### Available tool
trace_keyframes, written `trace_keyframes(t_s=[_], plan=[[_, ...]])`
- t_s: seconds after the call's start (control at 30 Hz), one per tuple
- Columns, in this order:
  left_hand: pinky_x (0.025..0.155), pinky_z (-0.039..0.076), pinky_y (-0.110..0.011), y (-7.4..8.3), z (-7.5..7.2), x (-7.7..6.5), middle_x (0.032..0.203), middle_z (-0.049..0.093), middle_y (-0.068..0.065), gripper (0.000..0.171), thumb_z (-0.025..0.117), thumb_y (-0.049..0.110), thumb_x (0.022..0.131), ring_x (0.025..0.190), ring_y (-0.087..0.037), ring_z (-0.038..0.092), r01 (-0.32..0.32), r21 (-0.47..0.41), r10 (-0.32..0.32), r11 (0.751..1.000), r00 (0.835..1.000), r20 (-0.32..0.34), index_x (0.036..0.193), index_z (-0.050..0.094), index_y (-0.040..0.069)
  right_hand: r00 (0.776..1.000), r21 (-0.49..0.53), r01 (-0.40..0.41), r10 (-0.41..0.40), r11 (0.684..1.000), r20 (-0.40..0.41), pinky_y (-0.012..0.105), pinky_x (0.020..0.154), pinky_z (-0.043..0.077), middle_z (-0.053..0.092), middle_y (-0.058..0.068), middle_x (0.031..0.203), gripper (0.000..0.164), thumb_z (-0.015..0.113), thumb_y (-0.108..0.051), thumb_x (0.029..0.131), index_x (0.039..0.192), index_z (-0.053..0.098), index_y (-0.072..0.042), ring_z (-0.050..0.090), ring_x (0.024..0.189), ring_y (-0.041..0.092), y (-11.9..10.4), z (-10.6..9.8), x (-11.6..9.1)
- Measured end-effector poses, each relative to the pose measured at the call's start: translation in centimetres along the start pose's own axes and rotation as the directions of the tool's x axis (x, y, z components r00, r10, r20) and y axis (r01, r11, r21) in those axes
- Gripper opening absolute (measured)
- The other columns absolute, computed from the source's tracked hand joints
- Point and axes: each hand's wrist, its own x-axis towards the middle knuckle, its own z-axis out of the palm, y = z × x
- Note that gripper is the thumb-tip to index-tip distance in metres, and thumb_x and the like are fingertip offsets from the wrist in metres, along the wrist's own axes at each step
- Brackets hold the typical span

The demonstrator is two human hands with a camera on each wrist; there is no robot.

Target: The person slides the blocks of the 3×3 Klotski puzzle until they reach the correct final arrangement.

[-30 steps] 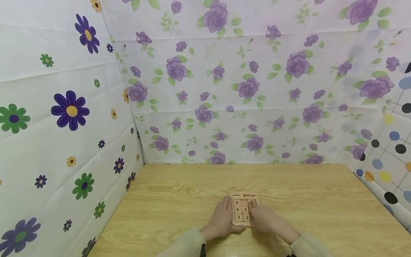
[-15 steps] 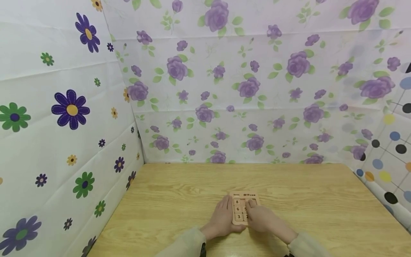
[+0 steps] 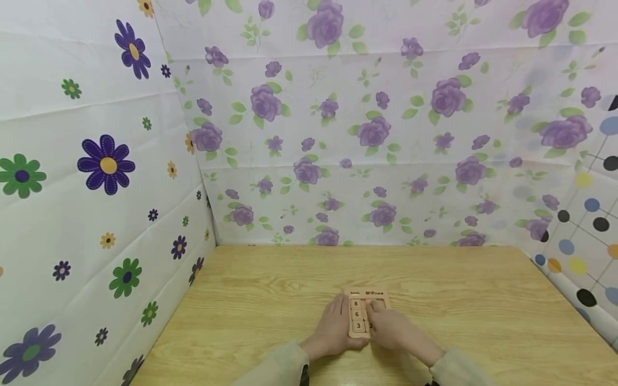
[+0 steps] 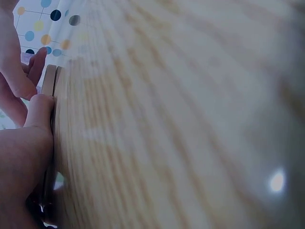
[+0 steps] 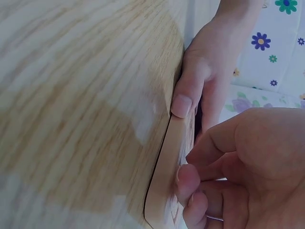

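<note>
A wooden number sliding puzzle (image 3: 367,292) lies on the table, with tiles 8, 6 and 3 showing in its left column and tile 2 partly covered. My left hand (image 3: 333,326) holds its left side, with the fingers along that edge. In the right wrist view the left thumb (image 5: 182,102) presses the puzzle's near edge. My right hand (image 3: 393,326) reaches over the right side and touches the upper middle with its fingertips, hiding the tiles beneath. Its fingers (image 5: 188,183) look loosely bent in the right wrist view and grip nothing visible.
The wood-grain table (image 3: 270,279) spreads around the puzzle. Behind it hangs a purple-flowered cloth (image 3: 338,161). A daisy-patterned cloth (image 3: 58,214) borders the left side, and a dotted cloth (image 3: 589,236) borders the right.
The right hand has slid a little to the left across the puzzle's top row, now covering tile 5 and the former gap. The left hand and the board stay in place.
</note>
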Motion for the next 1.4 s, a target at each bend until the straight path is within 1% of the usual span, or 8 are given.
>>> trace_keyframes(t_s=[0.33, 0.63, 0.8, 0.97, 1.1, 1.2, 1.33, 1.4], plan=[[0.120, 0.028, -0.040, 0.2, -0.1, -0.1, 0.155, 0.027, -0.025, 0.115, 0.064, 0.069, 0.077, 0.145, -0.032, 0.028, -0.003, 0.027, 0.003, 1.000, 1.000, -0.001, 0.149, 0.020, -0.009, 0.999, 0.007, 0.020, -0.020, 1.000, -0.030, 0.024, 0.040, 0.034, 0.041, 0.028, 0.147, 0.054, 0.051, -0.017, 0.094, 0.141, 0.042, 0.008, 0.035, 0.046, 0.010, -0.5, 0.3, 0.2], [0.120, 0.027, -0.039, 0.3, 0.1, 0.0, 0.156, 0.027, -0.024, 0.114, 0.061, 0.070, 0.078, 0.146, -0.031, 0.026, -0.002, 0.045, 0.002, 0.999, 1.000, 0.009, 0.150, 0.020, -0.008, 1.000, 0.025, 0.020, -0.020, 0.999, -0.008, 0.021, 0.039, 0.029, 0.040, 0.029, 0.147, 0.053, 0.050, -0.017, 0.094, 0.140, 0.043, 0.008, 0.030, 0.044, 0.008, -0.5, 0.7, 0.3], [0.119, 0.030, -0.040, 0.3, 0.1, 0.0, 0.154, 0.029, -0.025, 0.113, 0.061, 0.070, 0.078, 0.145, -0.032, 0.028, -0.010, 0.043, 0.010, 0.999, 1.000, -0.002, 0.149, 0.022, -0.008, 1.000, 0.037, 0.029, -0.029, 0.999, -0.013, 0.021, 0.039, 0.031, 0.040, 0.029, 0.147, 0.054, 0.051, -0.016, 0.093, 0.140, 0.043, 0.009, 0.031, 0.044, 0.008, -0.5, 0.5, 0.1], [0.120, 0.029, -0.040, 0.2, 0.1, 0.0, 0.154, 0.028, -0.025, 0.116, 0.060, 0.072, 0.077, 0.145, -0.032, 0.029, -0.005, 0.031, 0.005, 1.000, 1.000, -0.003, 0.149, 0.020, -0.009, 0.999, 0.040, 0.026, -0.025, 0.999, -0.025, 0.023, 0.042, 0.036, 0.042, 0.028, 0.146, 0.054, 0.053, -0.016, 0.093, 0.140, 0.043, 0.008, 0.039, 0.048, 0.011, -0.4, 0.1, -0.3], [0.120, 0.028, -0.040, 0.2, 0.1, 0.0, 0.155, 0.027, -0.025, 0.117, 0.061, 0.073, 0.076, 0.145, -0.032, 0.029, -0.001, 0.016, 0.001, 1.000, 1.000, -0.009, 0.149, 0.019, -0.009, 0.999, 0.003, 0.011, -0.011, 1.000, -0.041, 0.027, 0.047, 0.045, 0.046, 0.027, 0.143, 0.055, 0.057, -0.016, 0.091, 0.139, 0.045, 0.008, 0.049, 0.056, 0.014, -0.2, -0.2, -0.6], [0.120, 0.028, -0.041, 0.1, 0.2, 0.1, 0.154, 0.028, -0.026, 0.118, 0.063, 0.072, 0.075, 0.144, -0.033, 0.029, -0.003, 0.020, 0.003, 1.000, 1.000, -0.020, 0.149, 0.019, -0.009, 0.998, -0.035, 0.005, -0.007, 0.999, -0.058, 0.029, 0.049, 0.047, 0.049, 0.026, 0.139, 0.054, 0.058, -0.015, 0.090, 0.136, 0.047, 0.009, 0.051, 0.060, 0.016, 0.1, -0.1, -1.0], [0.120, 0.028, -0.041, 0.0, 0.3, 0.1, 0.154, 0.027, -0.025, 0.119, 0.064, 0.071, 0.075, 0.145, -0.033, 0.029, 0.004, 0.010, -0.004, 1.000, 1.000, -0.020, 0.149, 0.018, -0.009, 0.998, -0.048, -0.004, 0.001, 0.999, -0.063, 0.028, 0.043, 0.041, 0.049, 0.029, 0.139, 0.053, 0.058, -0.015, 0.090, 0.135, 0.047, 0.011, 0.046, 0.051, 0.016, 0.4, 0.1, -1.7], [0.121, 0.026, -0.041, 0.0, 0.2, 0.0, 0.155, 0.026, -0.025, 0.119, 0.065, 0.070, 0.075, 0.145, -0.033, 0.028, 0.010, -0.003, -0.010, 1.000, 1.000, -0.010, 0.150, 0.018, -0.009, 0.998, -0.064, 0.000, -0.003, 0.998, -0.058, 0.031, 0.049, 0.050, 0.047, 0.031, 0.140, 0.053, 0.058, -0.016, 0.091, 0.134, 0.048, 0.012, 0.054, 0.057, 0.019, 0.3, -0.1, -2.0]])
